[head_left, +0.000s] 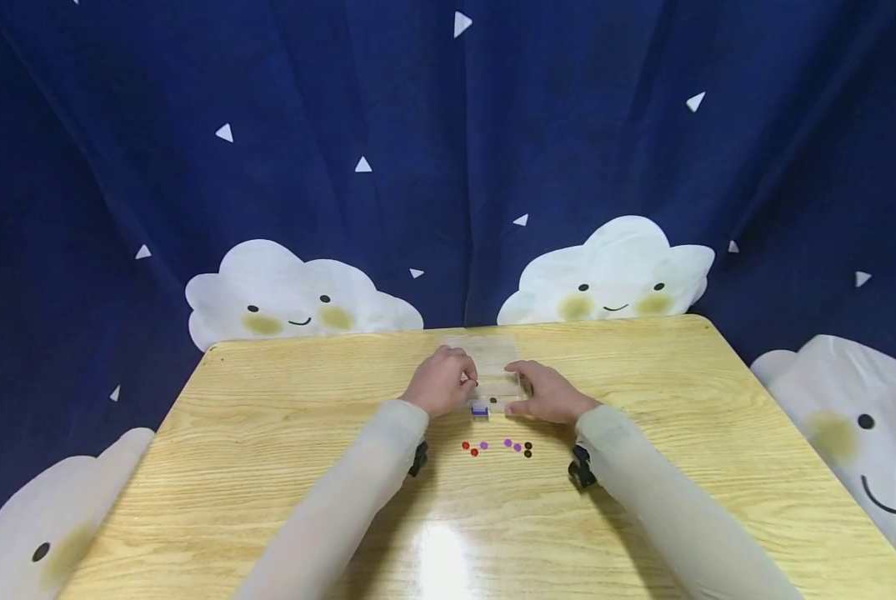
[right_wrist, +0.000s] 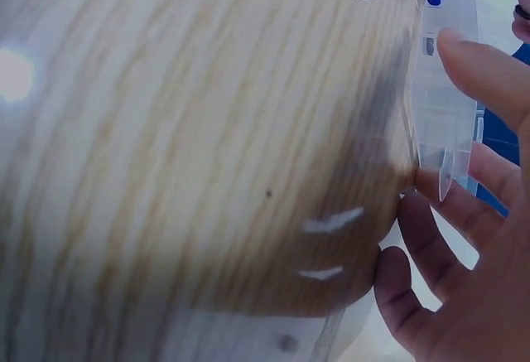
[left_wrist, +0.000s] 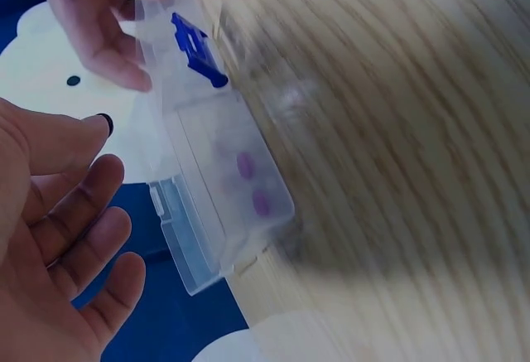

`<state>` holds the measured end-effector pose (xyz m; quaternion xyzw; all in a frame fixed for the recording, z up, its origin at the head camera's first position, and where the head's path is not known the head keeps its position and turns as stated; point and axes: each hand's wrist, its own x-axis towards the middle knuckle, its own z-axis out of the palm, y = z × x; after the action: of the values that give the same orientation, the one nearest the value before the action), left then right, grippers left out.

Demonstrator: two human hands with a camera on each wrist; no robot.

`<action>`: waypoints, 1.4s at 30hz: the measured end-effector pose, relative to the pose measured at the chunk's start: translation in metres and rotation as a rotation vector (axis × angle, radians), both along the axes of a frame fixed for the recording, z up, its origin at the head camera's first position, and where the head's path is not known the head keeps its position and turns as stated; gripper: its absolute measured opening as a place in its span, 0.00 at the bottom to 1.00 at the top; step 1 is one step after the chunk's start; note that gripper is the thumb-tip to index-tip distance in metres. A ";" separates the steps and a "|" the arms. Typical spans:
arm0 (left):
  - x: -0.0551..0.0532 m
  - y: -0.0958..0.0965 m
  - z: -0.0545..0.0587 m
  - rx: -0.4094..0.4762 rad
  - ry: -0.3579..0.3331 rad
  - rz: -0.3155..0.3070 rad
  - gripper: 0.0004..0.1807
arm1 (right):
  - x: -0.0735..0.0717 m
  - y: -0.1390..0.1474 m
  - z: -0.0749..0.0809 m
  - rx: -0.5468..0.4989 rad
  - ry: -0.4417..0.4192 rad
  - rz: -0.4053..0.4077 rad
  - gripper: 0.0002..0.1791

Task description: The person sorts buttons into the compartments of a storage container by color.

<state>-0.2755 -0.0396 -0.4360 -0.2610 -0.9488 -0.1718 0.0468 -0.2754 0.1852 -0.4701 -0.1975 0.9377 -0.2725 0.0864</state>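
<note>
Left hand [head_left: 442, 382]: thumb and index fingertip pinch one small black button [left_wrist: 105, 122]; the remaining fingers curl loosely. The button is at these fingertips, over the left part of a clear plastic box [right_wrist: 439, 118].

Right hand [head_left: 548, 393]: fingers curved round the box's right end, thumb at the near side, the others at the far side; how firm the hold is, I cannot tell.

Box stands on the wooden desk [head_left: 282, 433], between the two sets of fingers, its clear lid [head_left: 481, 343] back beyond them. Blue latch [head_left: 480, 412] on the near wall, just on the near side of the left fingertips. Inside, near the left fingers, two purple discs [left_wrist: 245, 165], blurred by the plastic; a dark disc [head_left: 493, 400] shows close to the right thumb.

Nearer the person than either hand's fingers: two red buttons [head_left: 473, 452], a lone purple button [head_left: 483, 445], two more purple buttons [head_left: 518, 447], two black buttons [head_left: 528, 454].
</note>
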 end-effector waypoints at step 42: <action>-0.001 0.038 -0.013 -0.108 -0.005 -0.065 0.06 | 0.002 0.002 0.000 -0.039 0.005 0.024 0.40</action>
<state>-0.2769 -0.0012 -0.4486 -0.2935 -0.9478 -0.1227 0.0245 -0.2738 0.1868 -0.4700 -0.2112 0.9300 -0.2891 0.0835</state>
